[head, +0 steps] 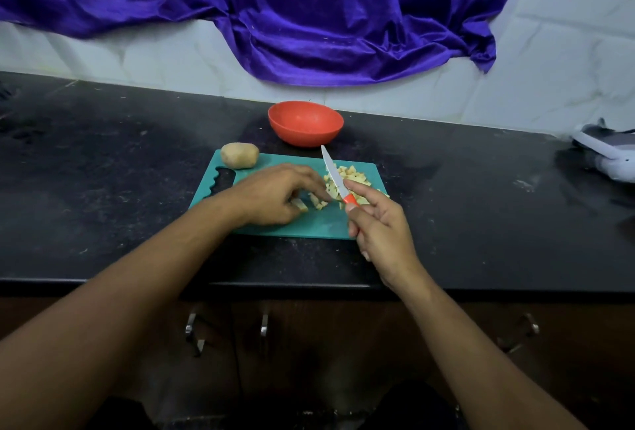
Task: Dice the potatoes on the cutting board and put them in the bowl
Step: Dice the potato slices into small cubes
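Note:
A teal cutting board (268, 163) lies on the black counter. A pile of diced potato (354, 177) covers its right part. A whole unpeeled potato (240, 155) sits at the board's far left corner. My left hand (275, 194) rests on the board, its fingers curled over a few potato strips (318, 202). My right hand (381, 228) grips the red handle of a small knife (332, 170), forefinger along the blade, tip pointing away toward the bowl. The red bowl (305, 123) stands just behind the board; its inside is not visible.
The black counter (103, 172) runs left and right of the board, its front edge near my forearms. A grey-white object (608, 151) lies at the far right. Purple cloth (309, 17) hangs on the tiled wall. Cabinet handles (264, 325) show below.

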Demonstrator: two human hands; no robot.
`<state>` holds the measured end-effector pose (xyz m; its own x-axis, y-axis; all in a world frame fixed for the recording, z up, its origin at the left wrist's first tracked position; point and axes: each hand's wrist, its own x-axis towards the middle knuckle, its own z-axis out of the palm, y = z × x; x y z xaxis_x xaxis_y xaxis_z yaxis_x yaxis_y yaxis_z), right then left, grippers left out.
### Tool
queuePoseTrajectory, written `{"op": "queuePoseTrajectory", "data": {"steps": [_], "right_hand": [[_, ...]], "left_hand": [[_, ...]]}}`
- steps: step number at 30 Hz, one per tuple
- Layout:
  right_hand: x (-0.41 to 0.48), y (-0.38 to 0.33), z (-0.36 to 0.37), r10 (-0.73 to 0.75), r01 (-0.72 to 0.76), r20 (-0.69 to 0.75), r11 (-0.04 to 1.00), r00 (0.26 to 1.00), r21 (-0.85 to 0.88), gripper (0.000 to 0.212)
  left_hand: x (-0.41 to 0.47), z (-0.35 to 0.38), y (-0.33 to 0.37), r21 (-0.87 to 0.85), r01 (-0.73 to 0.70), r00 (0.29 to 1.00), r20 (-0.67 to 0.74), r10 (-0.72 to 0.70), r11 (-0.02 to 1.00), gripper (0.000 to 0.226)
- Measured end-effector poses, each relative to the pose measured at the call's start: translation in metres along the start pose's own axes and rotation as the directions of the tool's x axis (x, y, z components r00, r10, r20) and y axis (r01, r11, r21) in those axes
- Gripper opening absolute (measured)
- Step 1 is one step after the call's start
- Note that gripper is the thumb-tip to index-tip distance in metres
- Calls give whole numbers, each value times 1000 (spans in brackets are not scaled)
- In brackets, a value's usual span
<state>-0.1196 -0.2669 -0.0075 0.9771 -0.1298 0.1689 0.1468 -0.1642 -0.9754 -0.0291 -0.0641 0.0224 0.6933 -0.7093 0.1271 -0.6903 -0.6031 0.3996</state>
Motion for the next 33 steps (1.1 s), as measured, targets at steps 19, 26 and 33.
{"op": "queuePoseTrajectory", "data": {"steps": [19, 26, 33], "right_hand": [[0, 4, -2, -22, 22, 7, 1000, 1000, -13, 40], [0, 4, -2, -23, 23, 7, 1000, 1000, -20, 40], [-1, 4, -2, -30, 30, 4, 999, 1000, -37, 40]], "left_hand": [[12, -23, -27, 77, 32, 973, 227, -49, 997, 54], [12, -14, -28, 10, 76, 991, 113, -77, 997, 41], [-7, 7, -6, 13, 207, 966, -160, -203, 978, 28]]}}
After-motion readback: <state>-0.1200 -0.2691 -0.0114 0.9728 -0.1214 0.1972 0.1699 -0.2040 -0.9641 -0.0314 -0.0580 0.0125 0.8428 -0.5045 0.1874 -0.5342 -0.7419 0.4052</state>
